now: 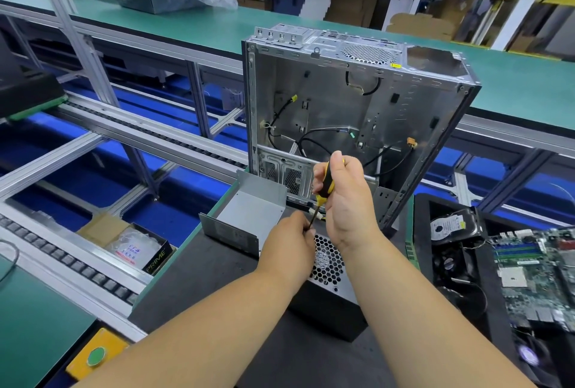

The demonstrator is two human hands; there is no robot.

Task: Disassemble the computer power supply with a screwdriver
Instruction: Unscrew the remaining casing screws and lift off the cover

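The power supply (329, 291), a dark metal box with a honeycomb fan grille, stands on the black mat in front of me. My right hand (345, 197) grips the yellow-and-black screwdriver (323, 188) by its handle, shaft pointing down toward the box's top edge. My left hand (291, 246) pinches the shaft near its tip, and the tip itself is hidden behind my fingers. A grey sheet-metal cover (245, 216) lies to the left of the box.
An empty computer case (351, 107) with loose cables stands upright just behind the power supply. On the right, a black tray (485, 294) holds a hard drive (451, 225), a motherboard (541, 275) and fans. A roller conveyor (77, 266) and a cardboard box (130, 244) lie to the left.
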